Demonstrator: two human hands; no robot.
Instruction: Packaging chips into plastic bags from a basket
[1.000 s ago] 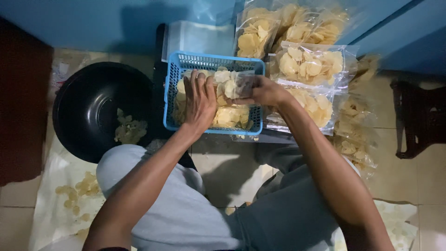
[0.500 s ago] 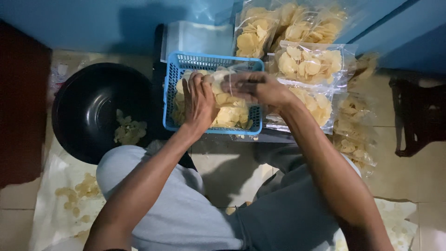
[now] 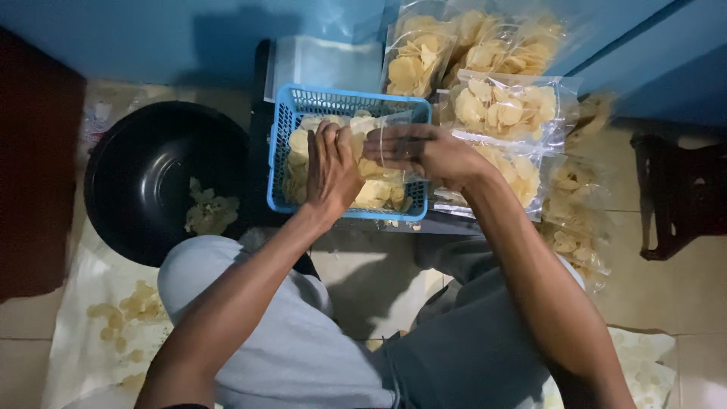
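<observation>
Since the earlier frames: right hand (image 3: 424, 151) has drawn level with the left hand (image 3: 329, 170) over the blue basket (image 3: 348, 102), and the clear bag (image 3: 394, 132) between them now sits higher, its open mouth toward the far rim. Basket, pan and stacked bags unmoved.

Hands. Left hand, palm down, fingers together and curled onto the chips at the bag's mouth; whether it grips chips or only presses them, cannot tell. Right hand closed on the bag's upper edge, fingers folded over the plastic, holding it out toward the left hand.

Hard to make out: the bag is nearly invisible apart from a glint along its edge; how full it is cannot be judged. Basket's near contents covered by both hands. Lower frame filled by the person's knees in grey cloth and both forearms.

Largest to smallest:
- Blue wall (image 3: 151, 38) across the top.
- Black round pan (image 3: 144, 174), left of the basket, a small heap of pale chips inside near its right wall.
- White sheet (image 3: 91, 333) on the floor at lower left, loose chips scattered on it.
- Filled clear bags of yellow chips (image 3: 500, 106), rectangular, stacked right of and behind the basket; more trail down the right side.
- Dark stool (image 3: 681, 197), far right, partly cut off.
</observation>
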